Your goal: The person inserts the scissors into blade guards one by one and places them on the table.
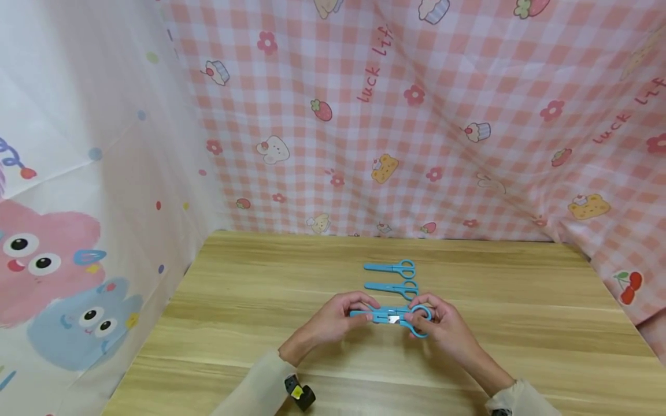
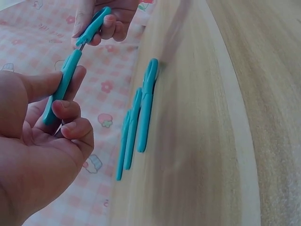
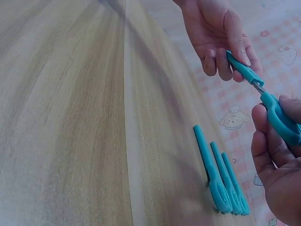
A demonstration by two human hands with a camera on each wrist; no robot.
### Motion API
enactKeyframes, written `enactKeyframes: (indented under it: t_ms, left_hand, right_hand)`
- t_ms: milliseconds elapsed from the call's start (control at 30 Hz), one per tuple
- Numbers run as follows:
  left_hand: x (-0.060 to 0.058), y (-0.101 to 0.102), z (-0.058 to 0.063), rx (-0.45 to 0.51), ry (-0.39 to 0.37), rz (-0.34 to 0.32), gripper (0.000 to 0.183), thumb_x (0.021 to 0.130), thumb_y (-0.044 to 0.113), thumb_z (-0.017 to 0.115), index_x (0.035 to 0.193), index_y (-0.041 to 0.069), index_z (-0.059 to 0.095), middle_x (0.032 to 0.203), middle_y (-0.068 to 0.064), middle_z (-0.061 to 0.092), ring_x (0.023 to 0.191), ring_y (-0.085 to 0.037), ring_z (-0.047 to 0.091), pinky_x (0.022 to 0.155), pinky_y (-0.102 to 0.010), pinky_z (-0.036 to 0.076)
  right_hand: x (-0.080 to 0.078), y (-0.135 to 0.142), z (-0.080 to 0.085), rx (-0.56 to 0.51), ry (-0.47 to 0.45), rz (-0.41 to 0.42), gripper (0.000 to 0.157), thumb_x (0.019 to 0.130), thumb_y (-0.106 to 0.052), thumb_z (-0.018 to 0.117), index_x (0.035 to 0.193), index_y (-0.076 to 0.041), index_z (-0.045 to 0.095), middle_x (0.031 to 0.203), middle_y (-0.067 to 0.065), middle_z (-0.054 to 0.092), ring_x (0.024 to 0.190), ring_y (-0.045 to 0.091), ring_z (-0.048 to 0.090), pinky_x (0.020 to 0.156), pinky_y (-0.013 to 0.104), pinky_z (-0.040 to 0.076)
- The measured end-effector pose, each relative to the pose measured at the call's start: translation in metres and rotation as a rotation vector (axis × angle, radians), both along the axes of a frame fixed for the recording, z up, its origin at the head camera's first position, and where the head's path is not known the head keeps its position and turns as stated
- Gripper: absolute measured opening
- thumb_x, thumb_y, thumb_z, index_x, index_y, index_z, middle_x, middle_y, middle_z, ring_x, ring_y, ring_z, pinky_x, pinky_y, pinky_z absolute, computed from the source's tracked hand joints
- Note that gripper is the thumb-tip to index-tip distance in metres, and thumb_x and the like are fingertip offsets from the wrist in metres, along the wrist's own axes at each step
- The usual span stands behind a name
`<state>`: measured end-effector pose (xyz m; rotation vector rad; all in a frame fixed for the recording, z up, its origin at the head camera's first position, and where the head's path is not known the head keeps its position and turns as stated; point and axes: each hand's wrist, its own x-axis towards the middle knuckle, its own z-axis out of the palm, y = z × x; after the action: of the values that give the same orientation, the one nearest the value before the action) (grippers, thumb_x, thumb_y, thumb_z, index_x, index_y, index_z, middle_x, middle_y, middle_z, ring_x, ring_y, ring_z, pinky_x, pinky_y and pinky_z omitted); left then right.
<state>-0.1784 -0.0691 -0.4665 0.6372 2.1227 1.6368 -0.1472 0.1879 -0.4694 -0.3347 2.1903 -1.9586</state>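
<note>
My left hand (image 1: 335,318) pinches a blue blade cover (image 2: 63,89) between thumb and fingers. In my right hand (image 1: 452,332) are the blue handles of a pair of scissors (image 3: 281,121), pinched near the pivot. A short length of bare metal blade (image 3: 258,87) shows between cover and handles; the rest sits inside the cover. Both hands hold the scissors above the table, cover to the left. Beyond them, matching covered scissors lie in a row: a far pair (image 1: 382,267), a middle pair (image 1: 385,286) and a nearest pair (image 2: 146,117), which the hands partly hide in the head view.
The wood-grain table (image 1: 250,289) reaches back to a pink checked cloth (image 1: 354,138). A white cloth with cartoon figures (image 1: 119,190) hangs along the left side. A black wrist device (image 1: 300,393) is strapped at the left sleeve.
</note>
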Motion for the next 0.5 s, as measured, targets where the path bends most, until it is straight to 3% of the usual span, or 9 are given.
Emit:
enactKeyframes:
  t_ms: [133,500]
  left_hand:
    - [-0.0004,0.0013,0.0011,-0.011,0.002,0.012,0.019,0.097,0.008,0.062,0.115,0.008,0.067,0.098,-0.004,0.073,0.076,-0.01,0.056,0.062,-0.019,0.039]
    - [-0.0013,0.0017,0.0014,-0.021,0.01,0.034,0.018,0.097,0.008,0.063,0.114,0.007,0.068,0.096,-0.002,0.072,0.078,-0.009,0.057,0.064,-0.019,0.041]
  right_hand:
    - [-0.0001,-0.0009,-0.0009,-0.012,0.013,-0.005,0.034,0.094,-0.012,0.068,0.113,0.012,0.052,0.082,0.002,0.071,0.07,0.019,0.07,0.068,0.032,0.059]
    - [-0.0031,-0.0009,-0.0049,-0.008,0.005,-0.02,0.032,0.093,-0.013,0.069,0.111,0.009,0.054,0.083,0.004,0.072,0.07,0.019,0.071,0.067,0.03,0.058]
